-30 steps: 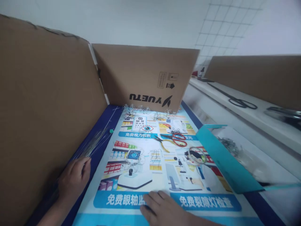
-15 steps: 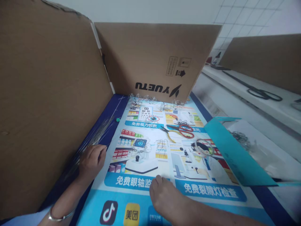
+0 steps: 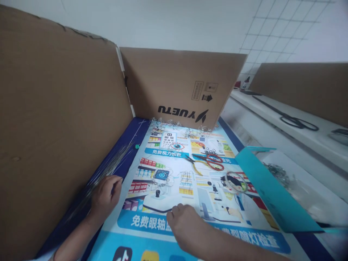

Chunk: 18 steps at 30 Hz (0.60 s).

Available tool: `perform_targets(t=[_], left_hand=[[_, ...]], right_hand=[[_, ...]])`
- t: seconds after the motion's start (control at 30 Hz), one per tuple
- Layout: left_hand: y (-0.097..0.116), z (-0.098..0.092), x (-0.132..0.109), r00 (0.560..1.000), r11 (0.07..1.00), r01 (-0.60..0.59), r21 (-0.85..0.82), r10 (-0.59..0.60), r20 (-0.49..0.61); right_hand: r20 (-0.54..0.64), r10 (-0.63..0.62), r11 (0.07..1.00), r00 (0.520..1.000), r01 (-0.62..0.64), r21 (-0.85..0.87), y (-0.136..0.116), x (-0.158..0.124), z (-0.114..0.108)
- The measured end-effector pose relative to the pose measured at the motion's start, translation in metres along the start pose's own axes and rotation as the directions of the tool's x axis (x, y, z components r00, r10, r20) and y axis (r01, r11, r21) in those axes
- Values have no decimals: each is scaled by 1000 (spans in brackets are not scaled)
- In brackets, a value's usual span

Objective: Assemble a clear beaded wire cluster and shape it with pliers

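Note:
My left hand [image 3: 105,194] lies at the left edge of a printed blue poster [image 3: 190,188], its fingers curled onto the near end of a bundle of thin metal wires [image 3: 108,168] that runs along the cardboard wall. My right hand [image 3: 185,224] rests knuckles up on the poster's lower middle, fingers bent down onto the sheet; nothing shows in it. Red-handled scissors [image 3: 214,162] and yellow-handled pliers [image 3: 194,164] lie farther back on the poster, beyond both hands.
Cardboard panels [image 3: 62,123] wall the left side and the back [image 3: 179,87]. A teal tray [image 3: 272,188] with a clear bag of small metal parts sits at right. A clear ring [image 3: 236,181] lies on the poster. Black scissors [image 3: 299,123] rest on the white ledge.
My right hand has slid a little forward and left on the poster. My left hand has stayed on the wire bundle. The camera has tilted up slightly.

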State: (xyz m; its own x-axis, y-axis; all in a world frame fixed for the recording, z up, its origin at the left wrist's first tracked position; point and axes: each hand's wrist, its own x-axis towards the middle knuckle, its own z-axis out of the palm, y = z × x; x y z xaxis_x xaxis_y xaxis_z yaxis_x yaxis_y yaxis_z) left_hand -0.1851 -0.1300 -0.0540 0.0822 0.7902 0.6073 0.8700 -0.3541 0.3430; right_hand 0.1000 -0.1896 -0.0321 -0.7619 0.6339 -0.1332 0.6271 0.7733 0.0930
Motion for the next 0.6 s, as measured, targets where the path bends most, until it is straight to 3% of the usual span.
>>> perform_targets(t=[0.1, 0.17, 0.23, 0.33, 0.43, 0.47, 0.53, 0.6], left_hand=[[2, -1, -1, 993, 993, 108, -56, -110, -32], [4, -2, -2, 982, 978, 177, -114, -183, -49], [8, -4, -2, 971, 956, 214, -198, -230, -59], [20, -8, -2, 964, 916, 213, -341, -253, -78], [41, -11, -8, 970, 875, 192, -444, -239, -52], [48, -10, -12, 978, 868, 180, -464, -208, -10], [64, -6, -23, 987, 859, 114, -499, -154, -39], [79, 2, -34, 996, 863, 69, -500, -31, 82]], right_hand=[[-86, 74, 992, 994, -64, 111, 2, -7, -11], [-203, 131, 949, 970, -64, 309, 2, -10, -13], [-337, 195, 865, 921, 0, 501, 1, -12, -11], [-484, 272, 773, 832, 111, 625, 0, -13, 1], [-543, 324, 708, 775, 183, 683, -1, -14, 16], [-542, 337, 681, 770, 198, 705, 0, -14, 20], [-510, 365, 629, 779, 198, 752, 0, -15, 28], [-463, 398, 593, 792, 163, 789, 2, -15, 35]])
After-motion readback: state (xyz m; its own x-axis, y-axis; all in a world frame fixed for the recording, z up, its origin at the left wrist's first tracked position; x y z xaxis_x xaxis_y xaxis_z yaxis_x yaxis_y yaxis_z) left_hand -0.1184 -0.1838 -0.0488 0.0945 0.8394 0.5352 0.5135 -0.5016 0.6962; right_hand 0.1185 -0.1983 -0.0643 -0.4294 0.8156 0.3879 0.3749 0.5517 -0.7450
